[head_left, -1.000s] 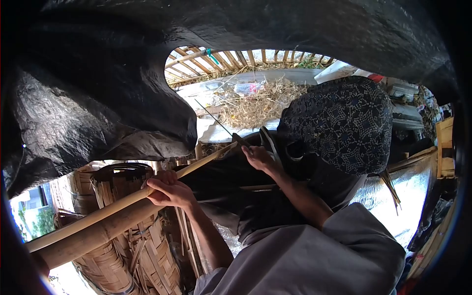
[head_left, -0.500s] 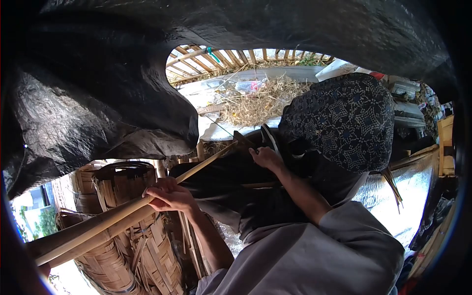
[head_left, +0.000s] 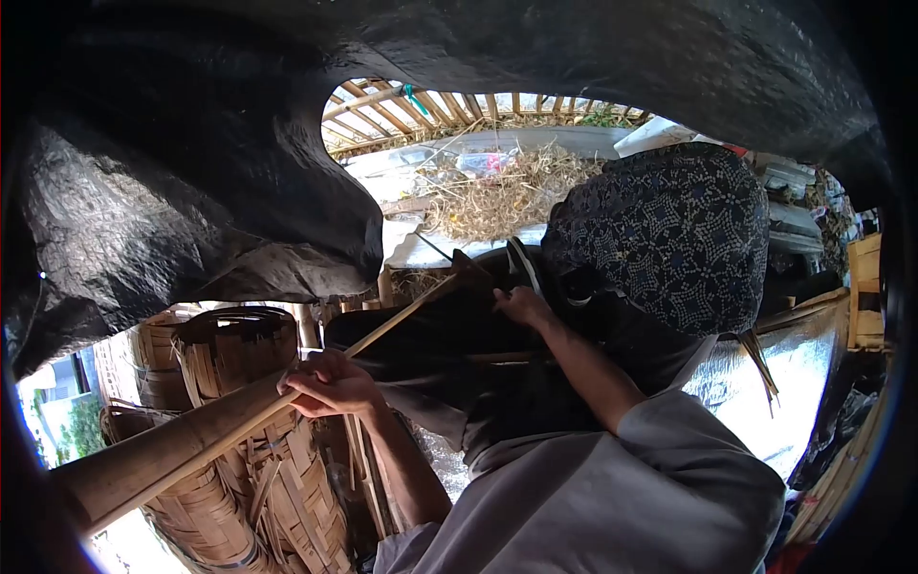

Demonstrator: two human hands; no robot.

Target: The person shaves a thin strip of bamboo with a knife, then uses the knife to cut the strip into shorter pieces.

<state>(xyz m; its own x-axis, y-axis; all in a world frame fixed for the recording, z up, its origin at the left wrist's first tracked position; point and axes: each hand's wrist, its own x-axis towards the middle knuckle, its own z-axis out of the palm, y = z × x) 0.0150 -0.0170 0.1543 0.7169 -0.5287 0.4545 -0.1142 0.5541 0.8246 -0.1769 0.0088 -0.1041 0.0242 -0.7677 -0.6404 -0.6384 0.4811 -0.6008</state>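
Note:
My left hand (head_left: pixel 335 385) is closed, pinching a long thin bamboo strip (head_left: pixel 390 327) that slants from lower left to upper right. Just behind that hand, the strip runs alongside a thick bamboo pole (head_left: pixel 182 430). My right hand (head_left: pixel 524 306) is closed near the strip's far end, over my dark-trousered lap (head_left: pixel 421 373). At its fingers is a dark brown, knife-like tool (head_left: pixel 469 269), which meets the tip of the strip. Shadow hides much of the grip and the tool's handle.
Woven bamboo baskets (head_left: pixel 239 354) stand at lower left. Black plastic sheeting (head_left: pixel 191 172) hangs overhead and at left. Patterned dark cloth (head_left: pixel 669 234) bulges beside my right arm. Beyond lie dry straw shavings (head_left: pixel 507 196) and a slatted bamboo fence (head_left: pixel 449 107). A wooden frame (head_left: pixel 865 292) stands at right.
The bamboo near my left hand has turned, so the strip looks thinner and the thick pole shows broader. My right hand has shifted slightly right and down.

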